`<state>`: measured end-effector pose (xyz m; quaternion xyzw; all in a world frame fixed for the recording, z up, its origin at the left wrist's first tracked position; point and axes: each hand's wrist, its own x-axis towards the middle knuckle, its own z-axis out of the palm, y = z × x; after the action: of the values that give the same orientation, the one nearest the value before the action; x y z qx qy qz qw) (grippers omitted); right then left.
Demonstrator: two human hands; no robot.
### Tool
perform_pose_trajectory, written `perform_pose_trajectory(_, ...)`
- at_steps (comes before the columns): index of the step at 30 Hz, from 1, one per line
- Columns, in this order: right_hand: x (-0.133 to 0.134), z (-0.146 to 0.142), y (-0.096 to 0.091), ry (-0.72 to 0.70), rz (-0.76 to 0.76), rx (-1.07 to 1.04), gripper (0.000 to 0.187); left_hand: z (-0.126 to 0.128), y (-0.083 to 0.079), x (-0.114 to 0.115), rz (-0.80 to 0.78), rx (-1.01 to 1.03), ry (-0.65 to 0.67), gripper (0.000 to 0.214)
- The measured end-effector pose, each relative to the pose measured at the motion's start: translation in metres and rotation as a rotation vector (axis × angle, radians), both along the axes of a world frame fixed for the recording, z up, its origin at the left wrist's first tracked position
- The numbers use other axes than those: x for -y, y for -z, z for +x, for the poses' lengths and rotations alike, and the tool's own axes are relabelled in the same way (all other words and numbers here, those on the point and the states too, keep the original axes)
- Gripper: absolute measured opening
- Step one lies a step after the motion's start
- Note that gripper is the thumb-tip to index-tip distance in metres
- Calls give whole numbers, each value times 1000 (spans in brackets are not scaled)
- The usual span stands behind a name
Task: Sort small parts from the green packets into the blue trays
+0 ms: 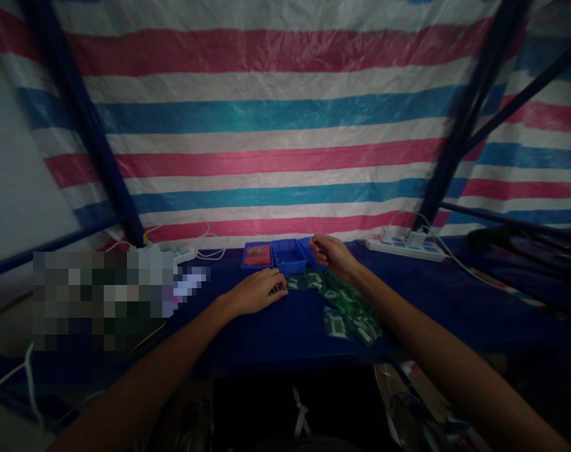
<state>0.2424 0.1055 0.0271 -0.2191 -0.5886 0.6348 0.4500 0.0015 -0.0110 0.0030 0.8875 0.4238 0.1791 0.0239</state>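
My left hand is low over the blue tabletop in front of the bins, fingers curled around small dark pieces whose kind I cannot make out. My right hand is raised at the right-hand blue bin, thumb and fingers pinched on a small dark piece. That bin is partly hidden by the hand. Beside it stands a middle blue bin with a few small things inside. The left blue bin holds red packs. Clear greenish bags of small metal-looking pieces lie below my right hand.
A separate small bag lies nearer the front edge of the blue table. White power strips with cables lie at the back right and back left. Blue posts and a striped sheet stand behind. Blurred items cover the left side.
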Motion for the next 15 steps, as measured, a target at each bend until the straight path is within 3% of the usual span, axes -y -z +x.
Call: perform_pose_trajectory(15,-4,-2,6,218,46,-34,47,-1,2,-2,17,6,9,18)
